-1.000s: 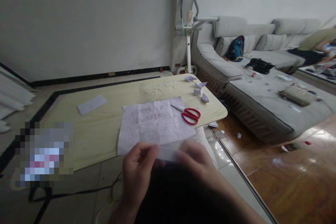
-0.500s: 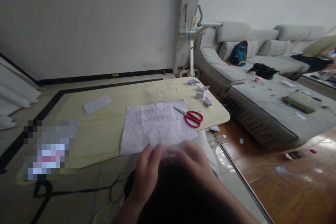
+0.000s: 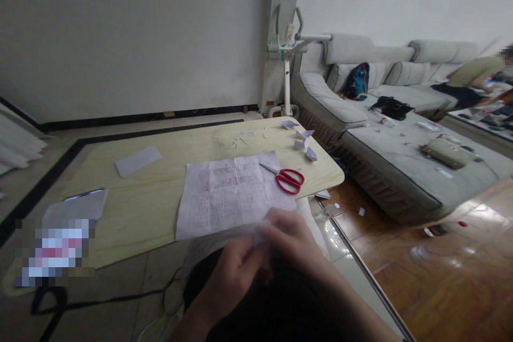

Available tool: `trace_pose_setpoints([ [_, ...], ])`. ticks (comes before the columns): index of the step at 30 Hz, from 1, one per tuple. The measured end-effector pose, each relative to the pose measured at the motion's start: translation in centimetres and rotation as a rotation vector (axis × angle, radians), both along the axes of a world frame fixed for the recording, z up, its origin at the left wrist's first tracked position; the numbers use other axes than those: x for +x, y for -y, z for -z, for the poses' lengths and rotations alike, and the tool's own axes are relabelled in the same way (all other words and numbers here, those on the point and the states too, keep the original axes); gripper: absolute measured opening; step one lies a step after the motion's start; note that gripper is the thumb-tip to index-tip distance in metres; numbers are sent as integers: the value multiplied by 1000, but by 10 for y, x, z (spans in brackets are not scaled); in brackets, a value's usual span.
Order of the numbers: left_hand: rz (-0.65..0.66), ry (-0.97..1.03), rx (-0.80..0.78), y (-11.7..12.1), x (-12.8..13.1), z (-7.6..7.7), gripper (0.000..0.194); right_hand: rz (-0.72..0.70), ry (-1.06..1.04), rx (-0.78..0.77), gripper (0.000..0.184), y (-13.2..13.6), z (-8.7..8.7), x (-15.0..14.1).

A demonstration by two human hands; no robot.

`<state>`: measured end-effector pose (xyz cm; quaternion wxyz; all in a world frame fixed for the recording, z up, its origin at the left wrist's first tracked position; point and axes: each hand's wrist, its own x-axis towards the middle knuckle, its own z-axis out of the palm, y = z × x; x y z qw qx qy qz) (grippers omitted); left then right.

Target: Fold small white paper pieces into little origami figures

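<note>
My left hand [image 3: 239,264] and my right hand [image 3: 289,232] meet over my lap, just off the table's front edge. Both are closed on a small piece of paper [image 3: 259,231], blurred and largely covered by the fingers. Beyond them a large creased sheet of printed paper [image 3: 224,187] lies flat. Red-handled scissors [image 3: 289,179] rest on its right side, blades pointing up and left. Several small folded paper pieces [image 3: 306,144] stand near the table's far right corner. Thin paper scraps [image 3: 240,140] lie behind the sheet.
On the pale wooden table [image 3: 140,208] lie a blank paper strip [image 3: 138,161] and, at the left, another paper [image 3: 76,207] beside a pixelated patch. A grey sofa [image 3: 401,165] holds bags. A person [image 3: 473,72] sits at the far right. A black cable [image 3: 116,299] crosses the floor.
My hands have come closer together, the left one moving right, and the paper between them is now more covered. The whole view has shifted slightly; the scissors and sheet stay put.
</note>
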<state>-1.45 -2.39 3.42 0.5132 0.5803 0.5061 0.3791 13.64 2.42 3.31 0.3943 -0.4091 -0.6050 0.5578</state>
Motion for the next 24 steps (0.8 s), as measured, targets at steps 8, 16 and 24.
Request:
trace_pose_setpoints([
  [8,56,54,-101,-1,0,-6,45,-173,-110,-63,41,-3,6,-4],
  [16,1,170,-182,-1,-1,10,32,73,-26,-1,30,-10,9,1],
  [24,25,23,13,-4,-3,4,28,-113,-46,150,19,3,2,-2],
])
